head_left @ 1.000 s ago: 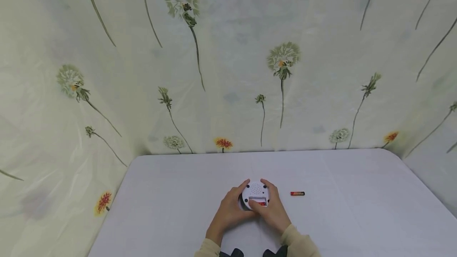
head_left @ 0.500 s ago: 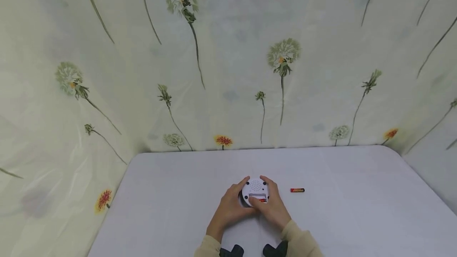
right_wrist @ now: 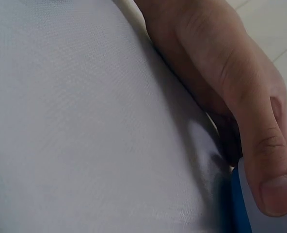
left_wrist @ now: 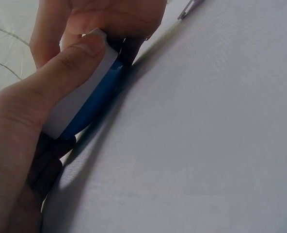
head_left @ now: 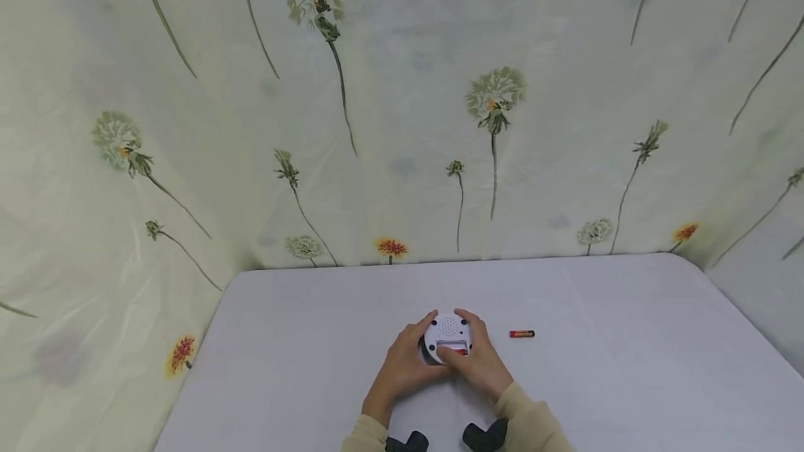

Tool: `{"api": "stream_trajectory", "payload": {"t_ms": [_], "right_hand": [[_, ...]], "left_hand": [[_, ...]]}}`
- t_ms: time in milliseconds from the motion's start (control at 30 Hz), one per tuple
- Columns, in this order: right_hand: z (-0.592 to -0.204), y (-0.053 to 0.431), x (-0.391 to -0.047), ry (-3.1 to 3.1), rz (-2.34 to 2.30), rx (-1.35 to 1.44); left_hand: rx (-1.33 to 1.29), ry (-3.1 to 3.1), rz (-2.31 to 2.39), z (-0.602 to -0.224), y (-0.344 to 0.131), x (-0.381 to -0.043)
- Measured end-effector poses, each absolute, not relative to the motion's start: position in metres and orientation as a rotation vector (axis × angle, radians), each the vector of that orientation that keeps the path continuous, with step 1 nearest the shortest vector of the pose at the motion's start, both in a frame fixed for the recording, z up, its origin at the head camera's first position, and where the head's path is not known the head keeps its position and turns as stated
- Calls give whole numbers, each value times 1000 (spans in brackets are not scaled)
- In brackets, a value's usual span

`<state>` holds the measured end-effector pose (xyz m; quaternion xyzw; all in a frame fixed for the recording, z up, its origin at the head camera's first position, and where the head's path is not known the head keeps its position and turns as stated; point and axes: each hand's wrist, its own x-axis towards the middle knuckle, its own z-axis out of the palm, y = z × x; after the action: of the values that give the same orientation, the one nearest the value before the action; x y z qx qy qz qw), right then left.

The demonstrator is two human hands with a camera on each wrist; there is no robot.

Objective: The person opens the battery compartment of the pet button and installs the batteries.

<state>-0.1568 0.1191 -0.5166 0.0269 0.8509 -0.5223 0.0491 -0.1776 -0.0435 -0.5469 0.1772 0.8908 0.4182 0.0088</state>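
Observation:
Both hands hold a round white device (head_left: 449,327) with its underside up, showing speaker holes, dark feet and an uncovered battery compartment. A red battery (head_left: 461,351) lies inside that compartment, partly hidden by the right thumb. My left hand (head_left: 405,366) grips the left edge; the left wrist view shows its thumb on the white face and a blue side (left_wrist: 96,99) below. From the right, my right hand (head_left: 480,367) grips the other edge, its thumb pressing at the compartment. The right wrist view also catches the device's blue side (right_wrist: 238,201). Another red-and-black battery (head_left: 521,334) lies on the table to the right.
A white cloth covers the table (head_left: 301,340). Behind it hangs a pale curtain (head_left: 402,124) printed with dandelions. Two black objects (head_left: 408,442) show beside the wrists at the bottom edge, and beige sleeves (head_left: 532,424) cover the forearms.
The head view has shifted slightly, so the table and hands appear a little higher. Both hands keep their grip on the device, and the loose battery stays in place.

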Motion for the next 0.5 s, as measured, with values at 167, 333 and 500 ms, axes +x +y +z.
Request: {"api": "stream_trajectory", "payload": {"t_ms": [167,333,500], "right_hand": [[-516,120,-155,2548,-1620,119],[-517,119,-157,2559,-1630,90],[-521,119,-157,2651,-1563,-5]], "left_hand": [[556,2768,1316,-549,-41,-177],[577,2792,1316,-547,-43,-178],[583,2792,1319,-545,-46,-178]]}}
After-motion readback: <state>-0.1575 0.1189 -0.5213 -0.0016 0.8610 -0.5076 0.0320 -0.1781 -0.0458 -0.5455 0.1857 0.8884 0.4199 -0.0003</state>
